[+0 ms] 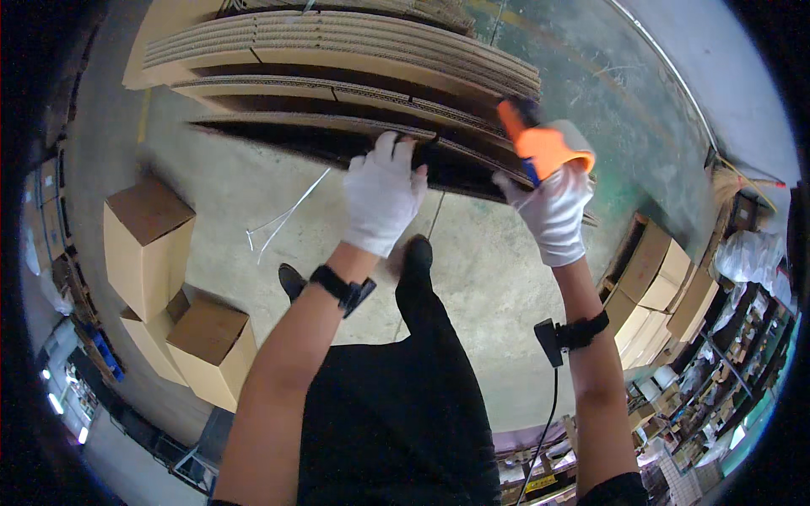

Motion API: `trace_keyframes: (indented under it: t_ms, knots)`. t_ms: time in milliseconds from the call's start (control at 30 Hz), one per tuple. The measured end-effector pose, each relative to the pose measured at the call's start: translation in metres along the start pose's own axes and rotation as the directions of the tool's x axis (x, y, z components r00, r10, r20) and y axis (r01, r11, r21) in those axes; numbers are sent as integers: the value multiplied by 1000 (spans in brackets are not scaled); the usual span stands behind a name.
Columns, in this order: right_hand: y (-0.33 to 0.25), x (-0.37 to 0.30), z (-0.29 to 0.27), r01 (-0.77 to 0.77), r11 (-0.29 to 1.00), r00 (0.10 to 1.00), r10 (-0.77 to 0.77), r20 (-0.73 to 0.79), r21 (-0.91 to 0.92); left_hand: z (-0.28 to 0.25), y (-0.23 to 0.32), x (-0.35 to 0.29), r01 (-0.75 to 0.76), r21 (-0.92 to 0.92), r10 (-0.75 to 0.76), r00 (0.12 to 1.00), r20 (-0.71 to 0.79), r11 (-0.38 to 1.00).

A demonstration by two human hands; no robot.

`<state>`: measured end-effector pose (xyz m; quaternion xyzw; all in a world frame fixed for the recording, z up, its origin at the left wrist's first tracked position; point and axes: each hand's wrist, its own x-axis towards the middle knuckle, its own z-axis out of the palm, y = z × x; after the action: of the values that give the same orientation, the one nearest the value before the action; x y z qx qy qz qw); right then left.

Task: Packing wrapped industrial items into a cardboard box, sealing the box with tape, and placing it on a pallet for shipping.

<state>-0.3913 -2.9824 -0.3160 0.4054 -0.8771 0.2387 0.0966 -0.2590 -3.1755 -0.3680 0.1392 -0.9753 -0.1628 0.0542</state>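
Observation:
My left hand (384,198), in a white glove, has its fingers curled over the upper edge of the nearest flattened cardboard box (329,124). That box stands on edge, with a dark gap behind its near side. In my right hand (554,215), also gloved, is an orange tape dispenser (548,148), slightly blurred. The fingers are wrapped round it, while the thumb points out toward the right end of the cardboard. More flattened boxes (337,38) lean in a row behind the nearest one.
Several formed cartons (143,261) stand on the floor at left. A white strap (291,211) lies on the concrete before my feet. At right are more cartons (650,270), a broom (727,181) and plastic-wrapped goods (751,257). A cable hangs from my right wrist strap (574,333).

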Motion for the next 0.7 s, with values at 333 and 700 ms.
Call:
trace_keyframes:
  t_ms: [333, 700]
  knots:
    - [-52, -101, -2, -174, 981, 956, 190, 222, -91, -23, -160, -116, 665, -747, -959, 194, 207, -27]
    - [-214, -133, 66, -977, 204, 212, 906, 366, 59, -111, -362, -277, 626, -152, -573, 769, 284, 765]
